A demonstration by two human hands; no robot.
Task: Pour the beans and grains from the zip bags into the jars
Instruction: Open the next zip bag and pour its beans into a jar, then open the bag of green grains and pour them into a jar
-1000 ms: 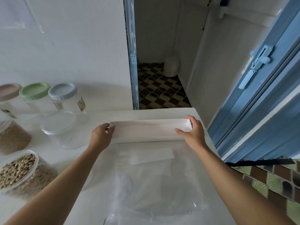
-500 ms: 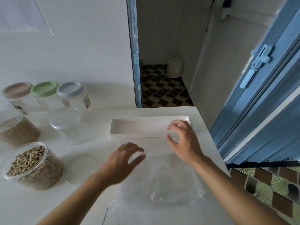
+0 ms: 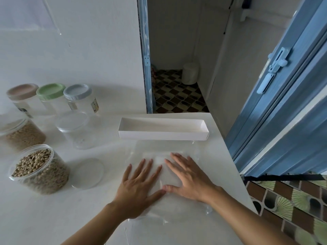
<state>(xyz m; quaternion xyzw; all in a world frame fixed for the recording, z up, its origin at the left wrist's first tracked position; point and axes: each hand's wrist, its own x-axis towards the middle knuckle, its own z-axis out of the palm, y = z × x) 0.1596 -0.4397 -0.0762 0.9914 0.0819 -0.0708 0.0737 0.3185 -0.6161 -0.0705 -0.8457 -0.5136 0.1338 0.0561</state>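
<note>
An empty clear zip bag [image 3: 178,206] lies flat on the white table [image 3: 53,218]. My left hand [image 3: 138,188] and my right hand [image 3: 188,177] press flat on it side by side, fingers straight and spread. At the left stands an open jar of beans [image 3: 39,169], its clear lid [image 3: 87,173] lying beside it. Behind it is a jar of tan grains [image 3: 23,134] and an empty clear jar [image 3: 75,129] with its lid on.
A long white open box [image 3: 163,136] sits just beyond the bag. Three empty jars with pink [image 3: 22,90], green [image 3: 51,91] and blue-grey [image 3: 77,91] lids stand by the wall. The table's right edge [image 3: 228,156] drops beside a blue door [image 3: 283,103].
Both hands let go of the white box, drew back toward me and came down flat on the zip bag. The view shifted slightly left.
</note>
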